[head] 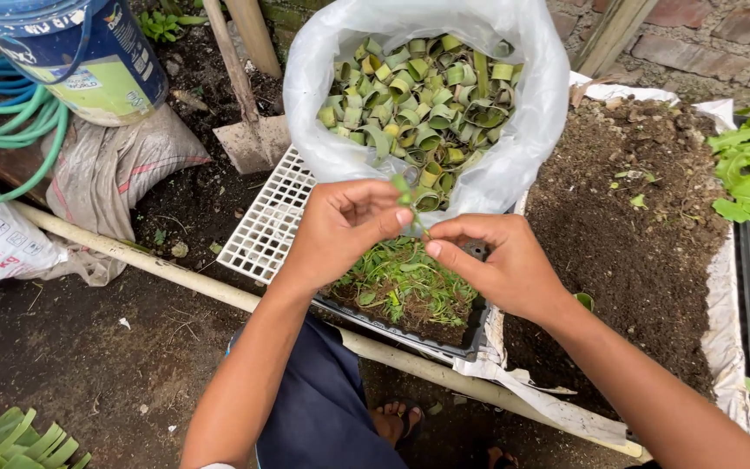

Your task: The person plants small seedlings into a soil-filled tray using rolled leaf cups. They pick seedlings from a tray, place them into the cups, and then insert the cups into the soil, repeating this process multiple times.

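Pinching a thin seedling (413,213) upright, leaves topmost, between left hand (340,230) and right hand (496,265) fingertips.

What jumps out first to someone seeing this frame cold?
Top centre, a white plastic bag gapes open, packed with green leaf-strip rings. Just below it, the left hand and right hand meet fingertip to fingertip, pinching a small green seedling over a black tray of seedlings. To the right lies a broad heap of dark soil on white sheeting.
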